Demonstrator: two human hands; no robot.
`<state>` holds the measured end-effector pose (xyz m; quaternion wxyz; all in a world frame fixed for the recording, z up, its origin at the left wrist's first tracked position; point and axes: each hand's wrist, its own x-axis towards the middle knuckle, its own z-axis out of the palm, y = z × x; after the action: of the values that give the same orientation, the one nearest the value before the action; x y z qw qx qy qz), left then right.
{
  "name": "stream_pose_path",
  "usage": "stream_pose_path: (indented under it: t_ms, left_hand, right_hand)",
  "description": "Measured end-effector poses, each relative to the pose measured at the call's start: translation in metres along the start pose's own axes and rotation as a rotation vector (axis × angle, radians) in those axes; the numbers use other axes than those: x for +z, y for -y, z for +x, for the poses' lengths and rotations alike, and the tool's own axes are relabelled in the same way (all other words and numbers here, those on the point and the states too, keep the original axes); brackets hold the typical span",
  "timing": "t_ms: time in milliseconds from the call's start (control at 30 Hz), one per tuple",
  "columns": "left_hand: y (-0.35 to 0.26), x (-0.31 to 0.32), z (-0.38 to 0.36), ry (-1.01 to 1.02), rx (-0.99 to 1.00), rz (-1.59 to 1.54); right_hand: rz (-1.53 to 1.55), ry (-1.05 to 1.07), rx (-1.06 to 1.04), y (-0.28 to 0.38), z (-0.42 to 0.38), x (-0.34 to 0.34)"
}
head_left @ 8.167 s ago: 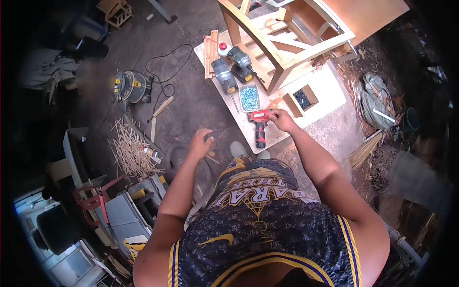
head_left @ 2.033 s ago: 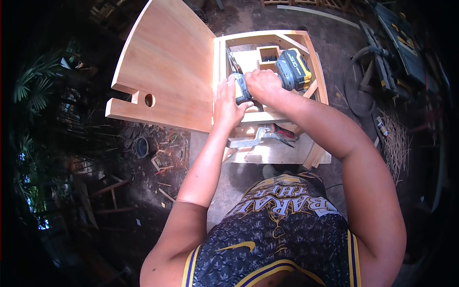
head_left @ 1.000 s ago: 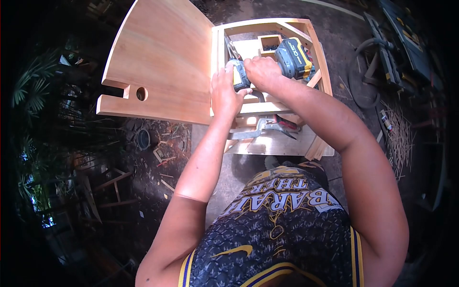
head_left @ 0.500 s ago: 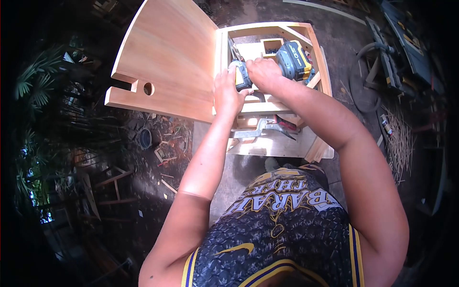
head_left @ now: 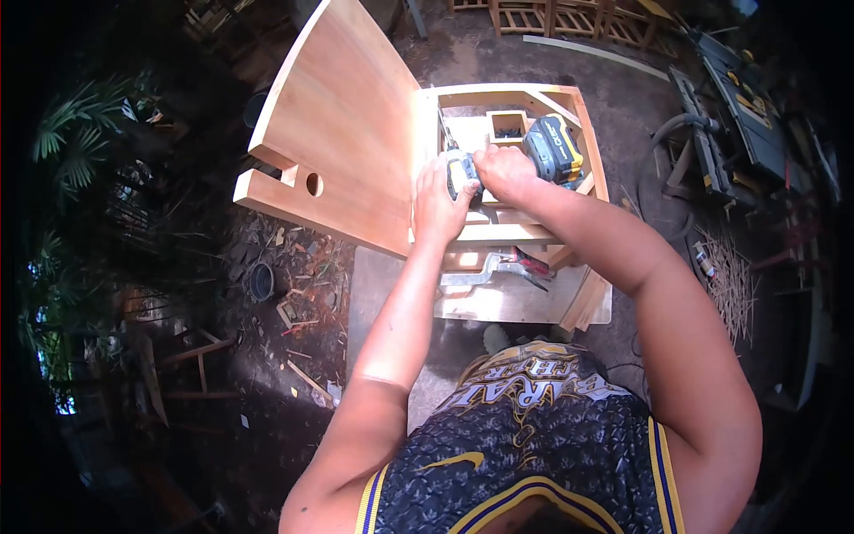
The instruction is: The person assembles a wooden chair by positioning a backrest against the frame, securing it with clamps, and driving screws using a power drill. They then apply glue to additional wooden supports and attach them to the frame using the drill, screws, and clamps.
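A cordless drill (head_left: 462, 174) lies sideways inside a wooden frame (head_left: 598, 147), its bit end toward the upright curved wooden panel (head_left: 347, 116). My right hand (head_left: 507, 173) is wrapped round its handle, with the black and yellow battery (head_left: 556, 149) sticking out to the right. My left hand (head_left: 438, 203) presses against the drill's body from the near left side, fingers closed over it. The bit's tip is hidden near the panel joint. Below the frame's near rail, a locking clamp (head_left: 487, 268) with red on its handle sits over the pale board (head_left: 525, 307).
Within the frame stands a small square wooden box (head_left: 507, 125) holding dark screws. A notch and a round hole mark the panel's left end. Wood strips (head_left: 585, 301) lie on the board's right. A bucket (head_left: 260, 281), scraps, a thin stick pile (head_left: 731, 285) and a dark work table (head_left: 743, 107) surround me.
The view has tilted, so the frame, panel and clamp appear lower and further right. Both hands stay on the drill in much the same grip.
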<state>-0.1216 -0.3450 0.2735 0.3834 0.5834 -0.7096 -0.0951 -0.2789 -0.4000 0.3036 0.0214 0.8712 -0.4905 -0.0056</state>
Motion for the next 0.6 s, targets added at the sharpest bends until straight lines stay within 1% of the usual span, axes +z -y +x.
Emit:
stream_pose_path:
  t_ms: [67, 167, 333, 400, 533, 600]
  left_hand:
    - [0.001, 0.001, 0.0, 0.005, 0.007, -0.013]
    - [0.002, 0.004, -0.004, 0.012, -0.031, -0.002]
    - [0.003, 0.003, -0.007, -0.03, -0.009, 0.032]
    - [0.004, 0.004, -0.007, -0.035, -0.024, 0.011]
    - [0.005, 0.003, -0.006, -0.033, -0.051, -0.052]
    - [0.006, 0.005, -0.007, -0.048, -0.043, -0.052]
  right_hand:
    - [0.004, 0.001, 0.032, 0.006, 0.001, -0.002]
    - [-0.06, 0.006, -0.046, 0.006, -0.001, -0.008]
    - [-0.114, -0.003, -0.054, 0.003, 0.0, -0.01]
    - [-0.148, 0.029, -0.07, 0.004, -0.001, -0.011]
    - [-0.082, -0.009, -0.04, 0.006, 0.0, 0.002]
    - [-0.156, -0.021, -0.037, 0.009, -0.004, -0.004]
